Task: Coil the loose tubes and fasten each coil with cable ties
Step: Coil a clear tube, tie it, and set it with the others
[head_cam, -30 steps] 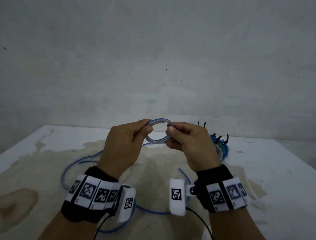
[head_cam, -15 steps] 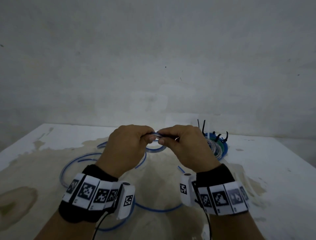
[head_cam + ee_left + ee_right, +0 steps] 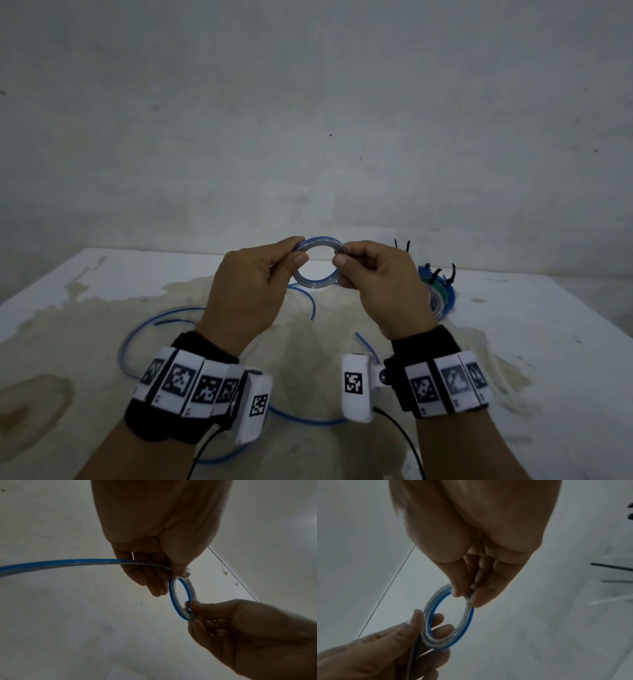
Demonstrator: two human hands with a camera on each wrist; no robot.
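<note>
Both hands (image 3: 318, 274) pinch a first small loop of blue-striped tube (image 3: 317, 263); most tube lies uncoiled (image 3: 154, 322), tied coils (image 3: 438, 291) behind.

A white desk (image 3: 548, 342) carries broad tan stains, perhaps dried liquid, across its middle and left. Behind it rises a mottled grey wall (image 3: 308, 120) with small dark specks.

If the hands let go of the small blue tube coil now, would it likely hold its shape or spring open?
It would probably spring open: the coil carries no tie and only the left hand and right hand pinch it. The loose tube lies in wide arcs, suggesting springy stiffness. It looks light.
</note>
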